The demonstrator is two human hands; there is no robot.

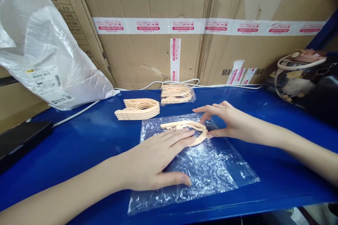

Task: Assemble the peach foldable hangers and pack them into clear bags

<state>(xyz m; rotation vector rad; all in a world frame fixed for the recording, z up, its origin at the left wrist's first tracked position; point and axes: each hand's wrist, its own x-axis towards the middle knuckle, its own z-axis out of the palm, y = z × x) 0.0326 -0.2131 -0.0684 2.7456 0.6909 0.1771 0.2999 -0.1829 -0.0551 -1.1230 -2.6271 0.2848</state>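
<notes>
A cream folding hanger [202, 137], folded up, lies at the upper part of a clear plastic bag [200, 179]; whether it is inside or on top I cannot tell. Flat across the hanger and the bag rests my left hand [161, 158], fingers stretched out and thumb spread on the plastic. My right hand [221, 119] is at the hanger's rounded right end, with the thumb and bent fingers on either side of it and the index finger extended. Behind them sits a stack of several similar folded hangers [139, 109]. Another set of hangers [176, 93] is wrapped in clear plastic.
Cardboard boxes [148, 0] stand behind the blue table [92, 147]. A white shipping bag [52, 49] leans at the left, above a black flat object [23, 140]. A white cable [153, 83] runs along the back. A transparent bag with a handle [293, 81] sits at the right.
</notes>
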